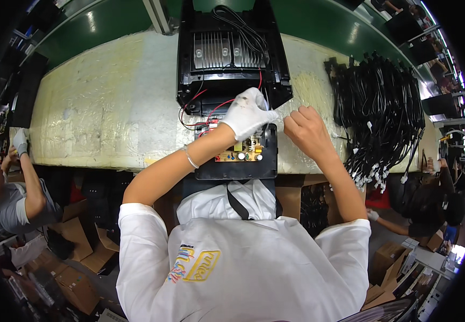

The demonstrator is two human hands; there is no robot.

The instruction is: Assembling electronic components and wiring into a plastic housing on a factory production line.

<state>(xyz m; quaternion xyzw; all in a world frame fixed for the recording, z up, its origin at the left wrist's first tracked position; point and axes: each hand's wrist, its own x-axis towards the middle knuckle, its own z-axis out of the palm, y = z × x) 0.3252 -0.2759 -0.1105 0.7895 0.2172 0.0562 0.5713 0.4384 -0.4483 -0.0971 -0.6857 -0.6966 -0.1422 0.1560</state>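
My left hand (247,112), in a white glove, is closed above the edge of an opened black casing (190,85); whatever its fingers pinch is too small to make out. Just to the right, my bare right hand (308,129) is curled into a fist with its contents hidden. Below the gloved hand a circuit board (243,156) with yellow and white parts sits on a black panel (206,172), partly covered by my left wrist. Red and black wires (185,119) run between casing and board. Inside the casing are metal heat sinks (211,47) and a coiled black cable (240,24).
A large heap of black cables (374,102) with white connectors hangs over the right front edge of the film-covered worktable (98,107). Cardboard boxes (290,201) stand below. People work nearby at left (28,198) and right (431,214).
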